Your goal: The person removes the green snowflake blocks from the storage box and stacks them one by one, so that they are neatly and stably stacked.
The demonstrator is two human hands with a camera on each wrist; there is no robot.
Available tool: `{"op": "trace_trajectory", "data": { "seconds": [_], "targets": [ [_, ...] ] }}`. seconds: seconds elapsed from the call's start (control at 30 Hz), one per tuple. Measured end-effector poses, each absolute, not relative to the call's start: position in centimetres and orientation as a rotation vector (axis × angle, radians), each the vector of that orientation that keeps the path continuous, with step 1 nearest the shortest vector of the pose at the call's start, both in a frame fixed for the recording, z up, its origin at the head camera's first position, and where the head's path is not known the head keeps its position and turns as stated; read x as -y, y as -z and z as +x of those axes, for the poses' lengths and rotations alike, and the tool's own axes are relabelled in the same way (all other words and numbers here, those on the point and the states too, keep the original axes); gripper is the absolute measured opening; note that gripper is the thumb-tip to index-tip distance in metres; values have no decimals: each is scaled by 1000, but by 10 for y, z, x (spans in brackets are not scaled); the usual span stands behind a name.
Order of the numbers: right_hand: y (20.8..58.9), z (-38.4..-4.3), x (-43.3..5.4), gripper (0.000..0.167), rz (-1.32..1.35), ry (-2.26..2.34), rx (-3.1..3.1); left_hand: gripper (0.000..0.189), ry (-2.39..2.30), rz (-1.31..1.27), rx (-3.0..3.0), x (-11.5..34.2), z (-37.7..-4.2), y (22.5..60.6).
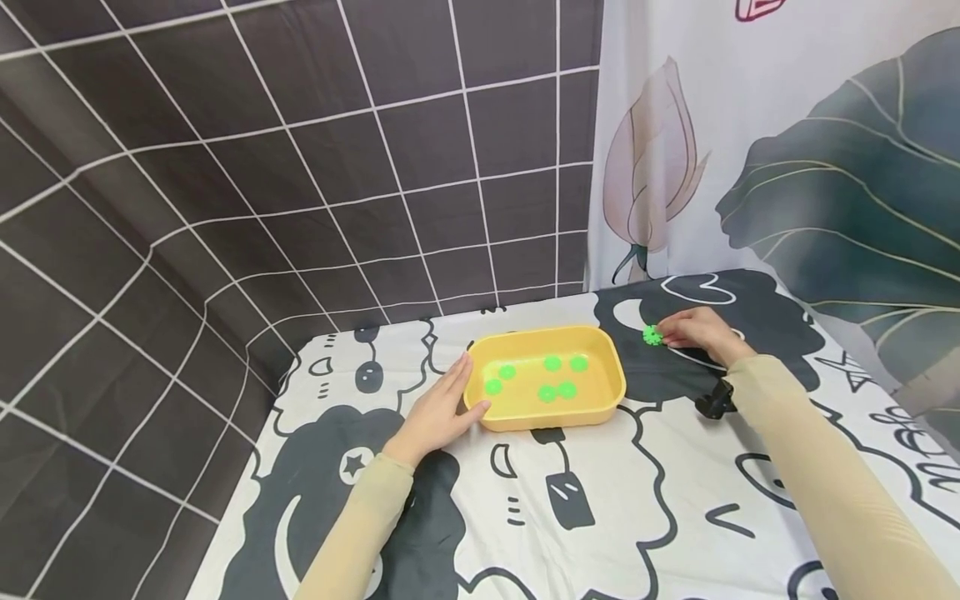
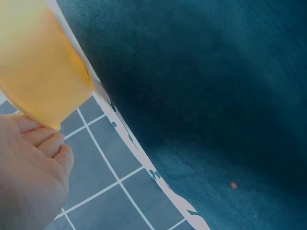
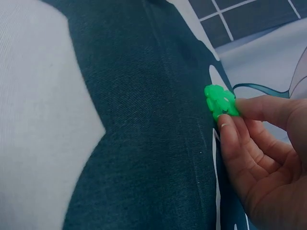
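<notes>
1. Closest to my head camera, a pale sleeve (image 1: 832, 475) on the right leads to the right hand (image 1: 701, 332).
2. That grip is pinched on the edge of a notched green piece (image 1: 652, 335), which sits at the fingertips, just right of the yellow tray (image 1: 551, 421) and apart from it.
3. I judge this offset to be what matters: the tray lies left of the pinching grip, its long axis running roughly sideways, its right end facing the piece.
4. Nearer the tray is the left hand (image 1: 437, 412), touching its left end, thumb and fingers spread apart.
5. Only my head view shows six green discs (image 1: 552, 363) inside the tray.
6. My right wrist view adds the piece's notches up close; the left one, fingers at the tray's outer side. I cannot tell whether the piece touches the cloth (image 1: 615, 533).
</notes>
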State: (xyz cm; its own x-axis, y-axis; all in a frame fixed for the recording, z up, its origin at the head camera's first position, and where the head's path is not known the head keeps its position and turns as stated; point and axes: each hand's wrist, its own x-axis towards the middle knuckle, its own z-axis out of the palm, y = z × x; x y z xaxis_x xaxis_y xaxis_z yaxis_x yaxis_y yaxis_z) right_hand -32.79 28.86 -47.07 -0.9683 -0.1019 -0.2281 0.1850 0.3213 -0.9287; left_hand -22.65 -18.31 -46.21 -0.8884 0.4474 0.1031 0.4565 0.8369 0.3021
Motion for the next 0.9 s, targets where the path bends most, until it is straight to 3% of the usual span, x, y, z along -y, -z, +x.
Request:
{"op": "trace_trajectory", "data": {
  "seconds": [0.9],
  "targets": [
    [468,-330,-279,32,123,1570,-2461,85,505,-734,2985,183,-227,461]
  ]
}}
